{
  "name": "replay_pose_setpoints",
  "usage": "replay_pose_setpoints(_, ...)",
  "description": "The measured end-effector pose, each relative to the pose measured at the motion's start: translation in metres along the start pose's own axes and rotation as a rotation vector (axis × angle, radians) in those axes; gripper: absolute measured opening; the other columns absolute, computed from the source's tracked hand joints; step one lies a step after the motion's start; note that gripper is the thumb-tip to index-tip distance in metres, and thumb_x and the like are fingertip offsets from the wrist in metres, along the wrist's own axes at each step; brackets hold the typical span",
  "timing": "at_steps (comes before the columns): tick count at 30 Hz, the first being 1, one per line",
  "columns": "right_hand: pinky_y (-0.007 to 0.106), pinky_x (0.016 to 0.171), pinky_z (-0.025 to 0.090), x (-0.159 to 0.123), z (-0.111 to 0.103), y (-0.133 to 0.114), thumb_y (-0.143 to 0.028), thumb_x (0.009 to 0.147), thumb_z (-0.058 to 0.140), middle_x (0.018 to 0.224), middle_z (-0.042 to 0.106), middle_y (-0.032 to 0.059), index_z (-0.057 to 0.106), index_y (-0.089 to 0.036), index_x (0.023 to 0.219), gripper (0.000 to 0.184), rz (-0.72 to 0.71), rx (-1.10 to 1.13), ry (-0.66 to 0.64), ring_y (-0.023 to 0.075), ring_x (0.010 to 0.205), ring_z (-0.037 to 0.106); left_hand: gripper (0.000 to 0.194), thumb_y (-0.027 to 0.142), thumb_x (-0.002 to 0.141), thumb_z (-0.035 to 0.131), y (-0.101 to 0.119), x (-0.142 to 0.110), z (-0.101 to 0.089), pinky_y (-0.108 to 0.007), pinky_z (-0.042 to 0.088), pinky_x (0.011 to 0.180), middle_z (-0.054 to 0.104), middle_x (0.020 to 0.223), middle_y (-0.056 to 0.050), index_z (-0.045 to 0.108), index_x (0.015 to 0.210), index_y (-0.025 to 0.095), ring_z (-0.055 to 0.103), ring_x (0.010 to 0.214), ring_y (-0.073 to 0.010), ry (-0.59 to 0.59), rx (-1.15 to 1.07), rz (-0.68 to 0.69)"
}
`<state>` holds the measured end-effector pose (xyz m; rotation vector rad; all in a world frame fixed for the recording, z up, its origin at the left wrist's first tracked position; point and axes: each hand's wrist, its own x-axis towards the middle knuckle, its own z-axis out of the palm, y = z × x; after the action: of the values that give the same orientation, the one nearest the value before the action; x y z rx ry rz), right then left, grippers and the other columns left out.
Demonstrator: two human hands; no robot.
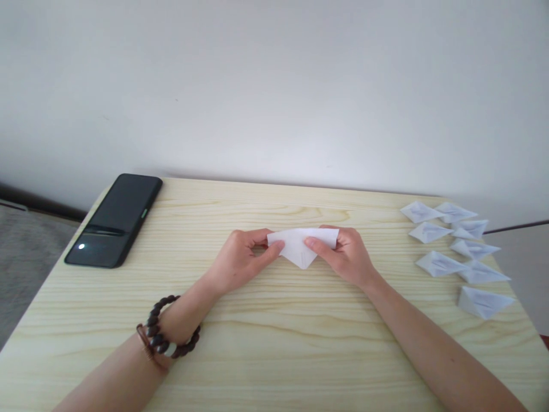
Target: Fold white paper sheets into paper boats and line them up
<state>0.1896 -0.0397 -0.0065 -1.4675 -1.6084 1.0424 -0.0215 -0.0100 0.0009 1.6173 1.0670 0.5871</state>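
Note:
A small piece of folded white paper (294, 243) is held over the middle of the table, its point facing down toward me. My left hand (242, 257) pinches the paper's left end, thumb on the front and fingers behind. At the other side, my right hand (346, 252) grips the right part, with its thumb pressed flat on the front face near the centre. The fingers behind the paper are mostly hidden. Several folded white paper boats (484, 301) stand to the right, apart from both hands.
The pale wood-grain table (274, 355) backs onto a white wall (274, 91). Near its left edge lies a black phone (118, 214), screen up. The paper boats sit in two uneven columns by the right edge. A dark beaded bracelet (156, 332) circles my left wrist.

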Motion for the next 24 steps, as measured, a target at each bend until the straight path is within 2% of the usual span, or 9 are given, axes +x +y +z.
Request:
replay_pose_setpoints(5, 0.02, 0.043, 0.03, 0.0003, 0.0002, 0.0003, -0.04, 0.083, 0.061, 0.055, 0.051, -0.0024, 0.058, -0.016, 0.062, 0.032, -0.01, 0.016, -0.013, 0.008, 0.048, 0.043, 0.033, 0.041, 0.084, 0.055, -0.001, -0.0007, -0.0015, -0.02, 0.044, 0.057, 0.067, 0.074, -0.003, 0.069, 0.08, 0.011, 0.058, 0.067, -0.0143, -0.015, 0.02, 0.003)
replay_pose_setpoints(11, 0.02, 0.043, 0.03, -0.0001, 0.0004, 0.0012, -0.039, 0.082, 0.062, 0.056, 0.05, -0.0026, 0.057, -0.015, 0.062, 0.032, 0.002, 0.072, -0.027, 0.0078, 0.049, 0.042, 0.03, 0.036, 0.082, 0.054, 0.0038, -0.0011, -0.0021, -0.019, 0.04, 0.052, 0.066, 0.069, -0.002, 0.07, 0.08, 0.011, 0.055, 0.061, -0.0124, -0.013, 0.044, -0.009)
replay_pose_setpoints(17, 0.021, 0.045, 0.032, 0.0017, -0.0027, 0.0037, -0.04, 0.084, 0.061, 0.06, 0.055, -0.0009, 0.06, -0.015, 0.064, 0.032, -0.015, 0.175, -0.083, 0.0086, 0.052, 0.044, 0.031, 0.032, 0.081, 0.048, 0.0062, -0.0017, -0.0062, -0.022, 0.044, 0.058, 0.071, 0.075, -0.004, 0.071, 0.08, 0.011, 0.06, 0.065, -0.0154, -0.063, 0.026, -0.01)
replay_pose_setpoints(21, 0.021, 0.044, 0.032, 0.0016, -0.0028, 0.0046, -0.042, 0.084, 0.06, 0.057, 0.055, -0.0006, 0.061, -0.016, 0.062, 0.034, -0.027, 0.12, -0.034, 0.0089, 0.05, 0.044, 0.028, 0.028, 0.08, 0.048, 0.006, -0.0025, -0.0072, -0.022, 0.044, 0.058, 0.07, 0.073, -0.002, 0.072, 0.08, 0.012, 0.06, 0.066, -0.0158, -0.068, 0.009, 0.034)
replay_pose_setpoints(24, 0.021, 0.044, 0.034, 0.0007, -0.0004, 0.0039, -0.043, 0.083, 0.06, 0.058, 0.057, 0.0006, 0.064, -0.015, 0.065, 0.034, -0.013, 0.025, -0.005, 0.0099, 0.05, 0.047, 0.029, 0.027, 0.081, 0.048, 0.0054, -0.0033, -0.0084, -0.023, 0.047, 0.065, 0.071, 0.08, -0.004, 0.071, 0.088, 0.012, 0.063, 0.077, -0.0191, -0.079, -0.044, 0.072)
